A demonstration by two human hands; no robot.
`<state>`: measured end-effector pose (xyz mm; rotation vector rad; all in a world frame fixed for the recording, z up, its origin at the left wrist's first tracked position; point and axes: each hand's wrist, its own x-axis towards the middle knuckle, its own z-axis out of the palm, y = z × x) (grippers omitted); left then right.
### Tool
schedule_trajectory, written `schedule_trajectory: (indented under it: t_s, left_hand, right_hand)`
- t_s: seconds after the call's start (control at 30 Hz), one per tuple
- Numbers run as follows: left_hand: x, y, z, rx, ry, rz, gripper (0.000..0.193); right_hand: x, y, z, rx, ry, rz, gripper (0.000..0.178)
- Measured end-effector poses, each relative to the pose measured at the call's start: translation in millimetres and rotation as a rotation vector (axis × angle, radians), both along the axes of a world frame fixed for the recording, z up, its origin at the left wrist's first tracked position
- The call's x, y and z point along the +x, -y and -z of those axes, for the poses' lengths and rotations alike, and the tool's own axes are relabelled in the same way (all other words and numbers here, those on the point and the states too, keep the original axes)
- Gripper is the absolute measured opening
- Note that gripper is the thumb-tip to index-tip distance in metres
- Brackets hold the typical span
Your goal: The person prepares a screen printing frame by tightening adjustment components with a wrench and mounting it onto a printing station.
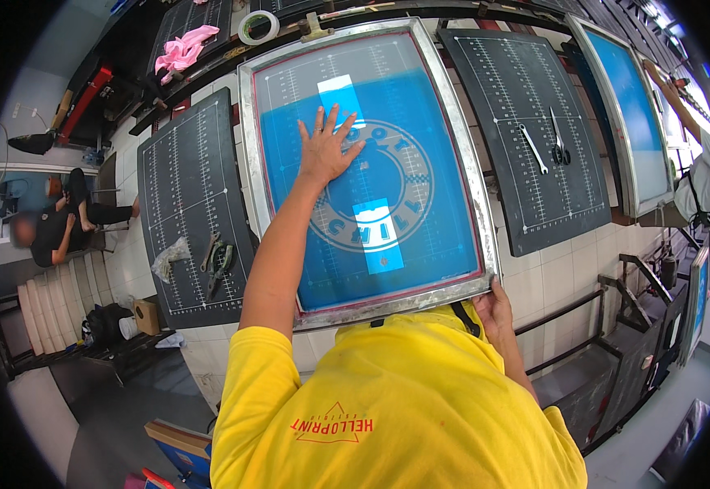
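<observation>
Left hand [325, 149]: lying flat, fingers spread wide, on the blue-meshed, metal-framed printing screen [453, 147].
Right hand [493, 310]: fingers gripping that screen's near right corner.

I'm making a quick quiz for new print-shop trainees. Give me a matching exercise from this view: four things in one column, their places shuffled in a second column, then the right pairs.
Things:
1. left hand
2. right hand
3. scissors
4. roll of tape

Places:
A. on the dark platen right of the screen
B. flat on the blue mesh
C. beyond the frame's far left corner
D. gripping the metal frame's near right corner

Pairs: 1-B, 2-D, 3-A, 4-C
</observation>
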<state>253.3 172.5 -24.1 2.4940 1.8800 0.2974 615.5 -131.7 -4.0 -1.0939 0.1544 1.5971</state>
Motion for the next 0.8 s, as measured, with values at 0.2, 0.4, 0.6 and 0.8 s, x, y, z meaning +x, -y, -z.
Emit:
schedule_trajectory:
  t_s: [0.2, 0.4, 0.6, 0.8]
  left_hand:
    - [-0.5, 0.9, -0.6, -0.001, 0.009, -0.003, 0.062]
    - [-1.3, 0.0, 1.8, 0.025, -0.001, -0.003, 0.062]
    - [-1.5, 0.6, 1.5, 0.030, 0.010, 0.008, 0.062]
    - [-1.9, 0.2, 2.9, 0.028, 0.007, 0.005, 0.062]
  right_hand:
    - [-2.0, -0.8, -2.8, -0.025, 0.104, -0.019, 0.035]
    - [-3.5, -3.8, -7.2, -0.074, 0.163, -0.014, 0.033]
    - [-1.7, -3.9, -8.2, -0.094, 0.183, -0.047, 0.034]
    - [2.8, -1.4, -0.3, -0.104, 0.188, -0.056, 0.038]
